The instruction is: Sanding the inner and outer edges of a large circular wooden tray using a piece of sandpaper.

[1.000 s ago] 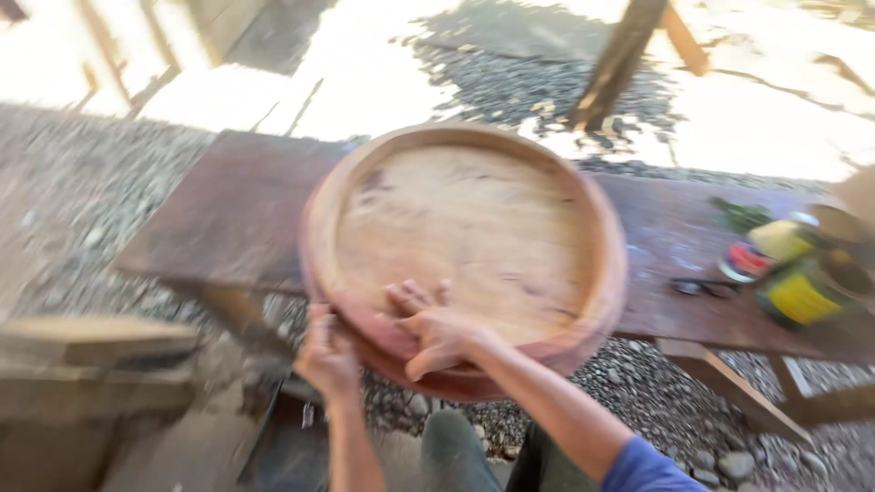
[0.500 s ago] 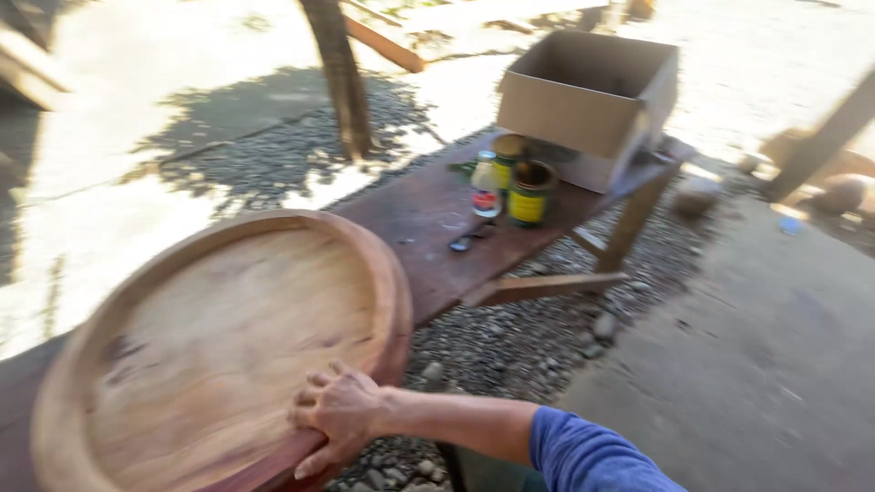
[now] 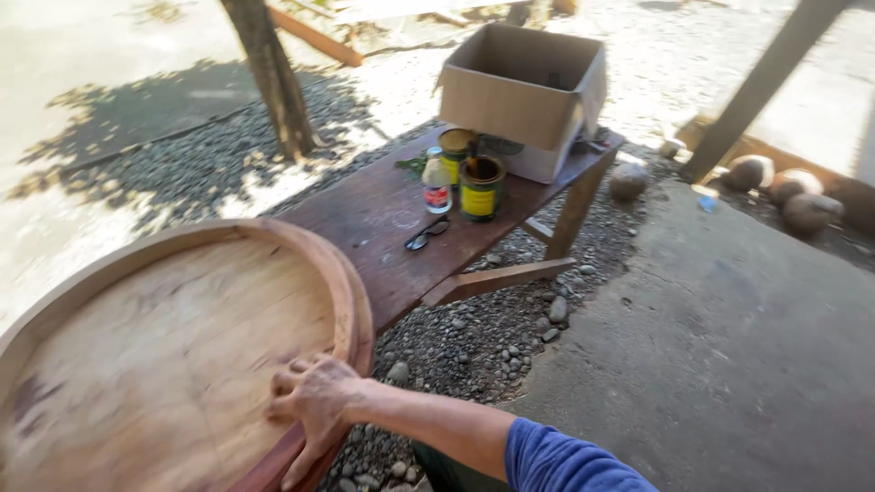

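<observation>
Here the right hand lies on the near rim of a large round wooden tray, fingers spread flat over the inner face and the thumb hooked down round the outer edge, so the rim is pinched between them rather than gripped in a fist. The left hand is out of view. The tray rests on the dark wooden bench, its far rim well beyond the fingertips and its near edge overhanging the bench towards the person; it looks tilted, though how steeply I cannot tell.

To handle a wide, heavy piece like this well, I judge the weight should stay on the bench, with the thumb kept under the rim so it cannot slide off over the gravel below the wrist. Any turn should be slow and made about the resting edge.

Far beyond the fingers and to their right, well apart from the tray, stand a yellow-labelled tin, a small bottle and an open cardboard box; a pair of dark glasses lies nearer.
</observation>
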